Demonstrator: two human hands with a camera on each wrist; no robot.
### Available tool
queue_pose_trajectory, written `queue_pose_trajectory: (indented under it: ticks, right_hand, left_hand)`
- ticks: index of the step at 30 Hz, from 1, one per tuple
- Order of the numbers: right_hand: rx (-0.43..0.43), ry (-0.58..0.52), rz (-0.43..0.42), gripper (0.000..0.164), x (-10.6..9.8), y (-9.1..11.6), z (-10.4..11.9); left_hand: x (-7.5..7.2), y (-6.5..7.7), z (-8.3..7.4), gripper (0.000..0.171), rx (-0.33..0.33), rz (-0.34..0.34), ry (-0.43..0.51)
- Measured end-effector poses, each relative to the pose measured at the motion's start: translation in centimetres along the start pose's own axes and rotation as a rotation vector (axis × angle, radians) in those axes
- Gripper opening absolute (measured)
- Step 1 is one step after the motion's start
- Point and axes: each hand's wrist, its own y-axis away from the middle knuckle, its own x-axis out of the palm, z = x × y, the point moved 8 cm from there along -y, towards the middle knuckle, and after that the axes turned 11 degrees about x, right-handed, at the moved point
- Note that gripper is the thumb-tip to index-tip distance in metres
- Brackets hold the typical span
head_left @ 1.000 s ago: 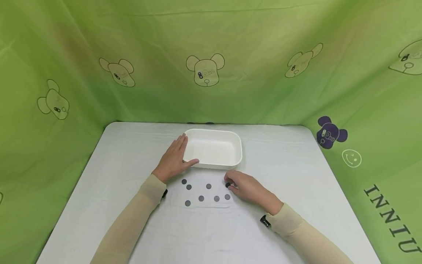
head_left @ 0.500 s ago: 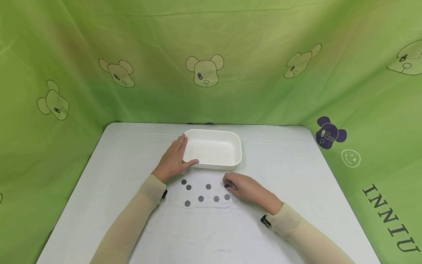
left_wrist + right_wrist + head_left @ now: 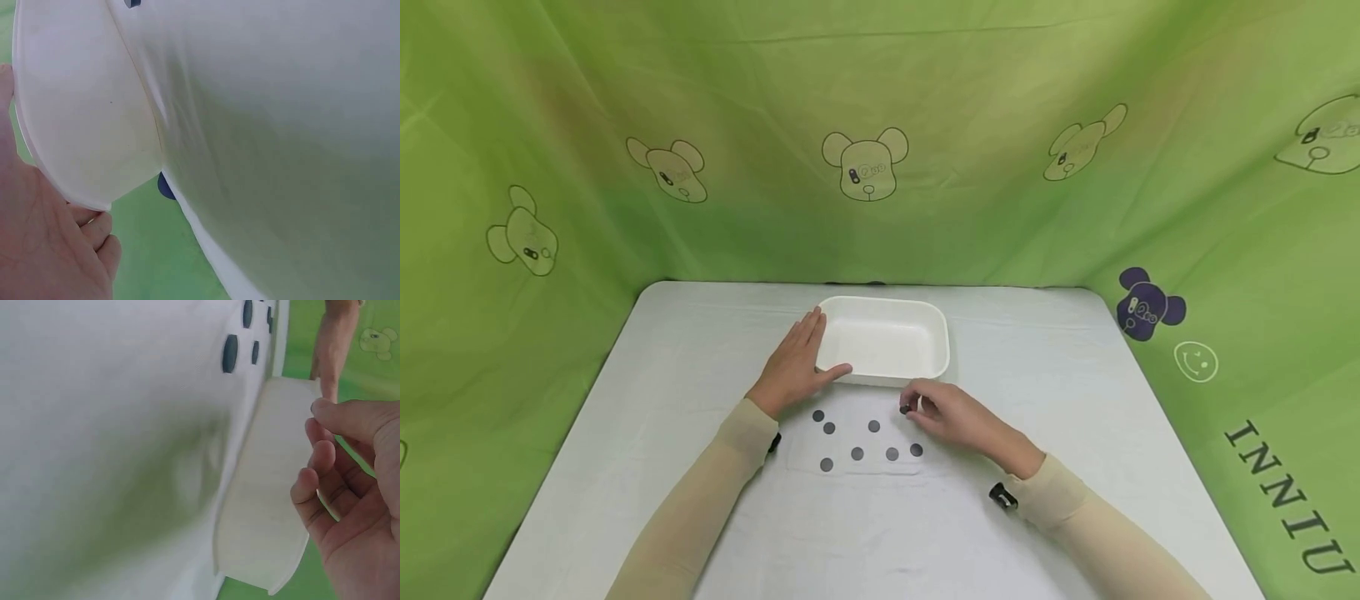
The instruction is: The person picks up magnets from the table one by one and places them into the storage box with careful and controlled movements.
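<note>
My left hand point(image 3: 792, 362) rests against the left end of a white rectangular tray point(image 3: 880, 377), its fingers straight along the side and its thumb across the near rim. In the left wrist view, the fingertips point(image 3: 100, 234) touch the tray's rim. Just in front of the tray's near right corner, my right hand point(image 3: 955, 414) pinches a small dark round disc point(image 3: 905, 409) between thumb and fingers, above the table. Its fingers hide that disc in the right wrist view. Several similar dark discs point(image 3: 874, 426) lie flat and spread out on the table between my forearms.
A white cloth covers the table point(image 3: 1037, 350), which has rounded far corners. Green fabric point(image 3: 775, 225) printed with bear heads hangs behind it and on both sides. A dark band point(image 3: 1003, 497) sits at my right wrist, over the sleeve.
My right hand has lifted the pinched disc slightly and shifted it a little left and toward the tray. The left hand, the tray and the discs on the table stay in place.
</note>
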Motion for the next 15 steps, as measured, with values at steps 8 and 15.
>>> queue_pose_trajectory:
  ticks: [8, 15]
  right_hand:
    - [-0.038, -0.092, -0.049, 0.015, -1.2, -1.0, 0.1]
    - [-0.001, -0.128, -0.096, 0.016, -2.2, -2.2, -0.5]
  left_hand:
    - [0.0, -0.1, 0.0, 0.111, 0.007, -0.009, -0.005]
    - [0.0, 0.0, -0.1, 0.111, 0.002, -0.004, -0.001]
